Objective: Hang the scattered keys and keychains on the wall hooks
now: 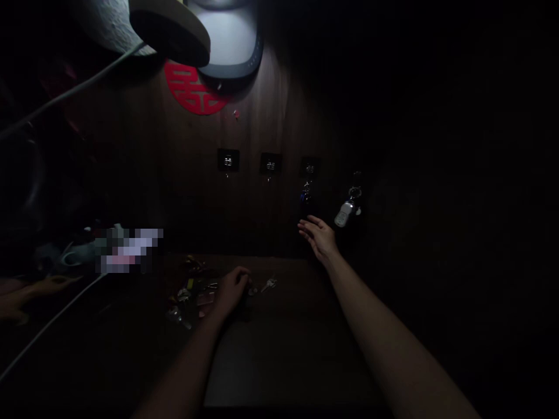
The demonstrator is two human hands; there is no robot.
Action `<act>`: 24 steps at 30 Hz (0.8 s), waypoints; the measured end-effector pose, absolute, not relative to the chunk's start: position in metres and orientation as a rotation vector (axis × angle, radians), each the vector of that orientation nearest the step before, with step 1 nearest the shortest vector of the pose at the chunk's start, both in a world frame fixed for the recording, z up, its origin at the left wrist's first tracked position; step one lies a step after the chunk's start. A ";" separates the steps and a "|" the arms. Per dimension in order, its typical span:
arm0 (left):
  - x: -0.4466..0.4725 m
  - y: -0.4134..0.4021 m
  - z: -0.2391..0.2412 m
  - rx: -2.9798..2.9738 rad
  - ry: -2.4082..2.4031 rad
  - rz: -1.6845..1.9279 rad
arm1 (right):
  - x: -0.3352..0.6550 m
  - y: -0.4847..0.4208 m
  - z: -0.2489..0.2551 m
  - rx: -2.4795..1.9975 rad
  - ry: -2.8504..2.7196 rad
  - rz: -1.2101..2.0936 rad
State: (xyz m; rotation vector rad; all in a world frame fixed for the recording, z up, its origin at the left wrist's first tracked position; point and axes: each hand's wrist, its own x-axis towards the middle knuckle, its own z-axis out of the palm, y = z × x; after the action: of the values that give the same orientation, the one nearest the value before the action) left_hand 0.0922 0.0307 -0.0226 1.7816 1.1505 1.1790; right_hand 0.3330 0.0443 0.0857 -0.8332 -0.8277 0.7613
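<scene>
My left hand (233, 291) rests curled on the dark tabletop (279, 361), its fingers over a dark small object (248, 297); whether it grips anything is hidden. To its left lies a loose heap of keys and key rings (190, 294), and a single silver key (268, 284) lies just to its right. My right hand (318, 237) is raised with open fingers and holds nothing. It is nearest to a key bunch with a silver fob (345, 213) hanging on the wooden wall (262, 122), and to a blue-tagged key (304, 195) on a hook.
Several black wall hooks (227, 160) run in a row across the wall, below a red paper ornament (194, 87). A lamp (170, 29) and a cable (74, 81) hang at top left. A pixelated patch (128, 250) and another person's dim hand (35, 291) are at left.
</scene>
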 end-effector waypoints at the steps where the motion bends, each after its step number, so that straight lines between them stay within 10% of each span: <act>1: 0.092 0.031 -0.023 1.781 1.142 1.185 | 0.332 0.042 0.082 -0.835 -0.830 0.769; 24: 0.087 0.032 -0.008 1.352 1.089 1.510 | 0.310 0.005 -0.019 -1.300 -1.074 0.747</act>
State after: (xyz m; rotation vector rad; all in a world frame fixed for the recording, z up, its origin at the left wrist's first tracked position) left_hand 0.0869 0.0315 -0.0080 1.3519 1.0886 1.5095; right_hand 0.3096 0.0053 -0.0186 -1.3002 -1.0744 0.7468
